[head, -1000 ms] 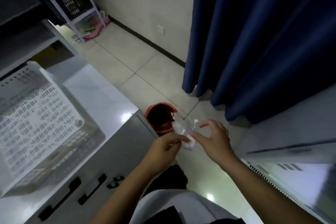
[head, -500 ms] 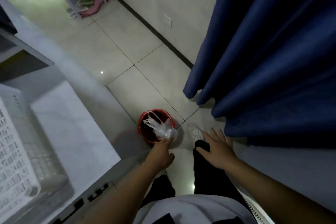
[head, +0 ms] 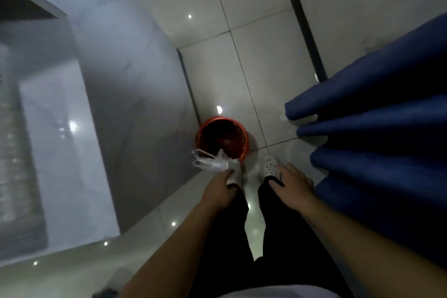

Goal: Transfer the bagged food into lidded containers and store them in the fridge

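At nine o'clock the pale bench [head: 60, 152] fills the left of the view, blurred, its near corner and dark side panel running down toward the floor; that edge stands close beside the bin. Near centre, the left hand [head: 217, 191] has its grip pinched on a crumpled clear plastic bag [head: 212, 162], which looks empty, held at the seven o'clock rim of the red bin [head: 222, 138] on the tiled floor [head: 266, 68]. By my reading the step in hand is throwing away a spent bag, a side job to filling containers; none of those, nor the fridge, is in view. The next move calls for carrying the bag a little toward twelve o'clock, over the bin's mouth, and letting go. At four o'clock of the bin the right hand [head: 292, 184] hangs with fingers spread and relaxed, holding nothing, above a white shoe [head: 269, 167]. At three o'clock the blue curtain [head: 375, 128] closes the right side, leaving a narrow lane of floor.
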`<action>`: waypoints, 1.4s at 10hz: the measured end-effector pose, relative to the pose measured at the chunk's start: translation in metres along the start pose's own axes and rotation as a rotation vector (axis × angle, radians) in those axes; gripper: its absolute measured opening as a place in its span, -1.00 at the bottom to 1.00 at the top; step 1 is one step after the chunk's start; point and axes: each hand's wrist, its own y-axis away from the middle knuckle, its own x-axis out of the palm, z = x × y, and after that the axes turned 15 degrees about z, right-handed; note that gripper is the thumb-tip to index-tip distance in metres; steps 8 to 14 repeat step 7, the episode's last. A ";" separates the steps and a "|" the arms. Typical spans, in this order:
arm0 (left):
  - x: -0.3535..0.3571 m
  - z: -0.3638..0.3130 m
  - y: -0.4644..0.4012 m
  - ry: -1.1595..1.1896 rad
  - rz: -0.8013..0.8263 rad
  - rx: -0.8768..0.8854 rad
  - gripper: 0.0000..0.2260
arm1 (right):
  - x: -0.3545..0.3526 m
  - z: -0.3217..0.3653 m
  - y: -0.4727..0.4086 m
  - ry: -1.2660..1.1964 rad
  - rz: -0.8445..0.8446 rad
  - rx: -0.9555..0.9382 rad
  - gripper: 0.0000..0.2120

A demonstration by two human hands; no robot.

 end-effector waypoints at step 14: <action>0.001 0.128 -0.312 0.230 0.028 -0.265 -0.11 | 0.024 -0.020 -0.263 0.116 0.088 -0.022 -0.35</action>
